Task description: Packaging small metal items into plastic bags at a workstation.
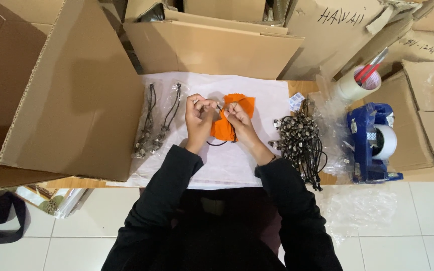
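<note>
A big open carton [71, 90] stands on the left end of the table [297, 88], its flap leaning over the left edge, and more cartons [212, 47] line the far edge. White paper [227, 160] covers the middle of the table from the far cartons to the near edge.

At the right end sits a blue tape dispenser [370, 145], with a tape roll [352, 83] holding red pens beside its far side. Clear plastic bags [327, 120] lie crumpled between the dispenser and the paper.

A heap of black cords strung with metal beads [300, 140] lies at the paper's right edge. Two bagged cords [159, 123] lie flat near its left edge, just beside the big carton.

In the middle of the paper lies an orange cloth [232, 118], partly under the hands. The left hand [199, 118] and right hand [239, 120] meet above it, close together, fingers curled and pinched on a thin black cord [218, 143] whose loop hangs toward the near edge. I cannot tell whether the fingers also grip the cloth.

The cord looks light, limp and thin, so it will likely sag and twist wherever it is not held; a fingertip pinch near the working end, with the second hand close by, suits it best. Any beads on it would add a little weight and may slide. The cloth looks soft and floppy, easiest taken at an edge or corner.
</note>
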